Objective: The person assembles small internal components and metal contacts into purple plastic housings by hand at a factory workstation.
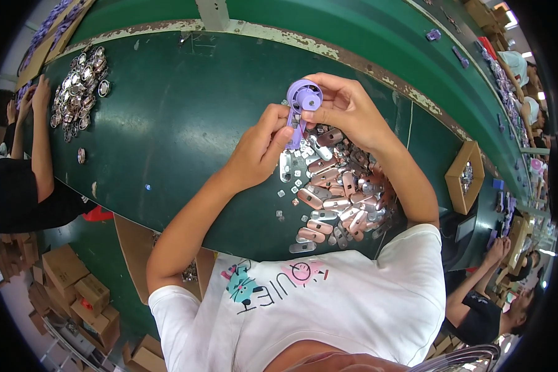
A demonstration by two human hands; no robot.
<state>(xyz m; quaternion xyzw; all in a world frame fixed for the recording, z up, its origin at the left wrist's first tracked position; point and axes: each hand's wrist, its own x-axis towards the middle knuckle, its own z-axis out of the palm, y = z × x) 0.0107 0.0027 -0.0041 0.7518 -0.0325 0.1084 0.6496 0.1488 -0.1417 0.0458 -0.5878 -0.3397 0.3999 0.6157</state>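
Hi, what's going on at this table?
A person holds a purple part in both hands: the left hand at its narrow end, the right hand at its round end. A heap of shiny plates lies close by on the green table, with a pile of metal rings farther left.

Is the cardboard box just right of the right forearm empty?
Not empty: small silvery pieces show inside the cardboard box through its open top.

- Purple part (pixel 304 99): partly covered by left hand (pixel 258 149) and right hand (pixel 348 113)
- Low carton (pixel 132 253): partly behind left arm (pixel 195 214)
- Cardboard tray (pixel 454 181): bits (pixel 467 177) too small to tell
- Left co-worker (pixel 9 195): head cut off at edge
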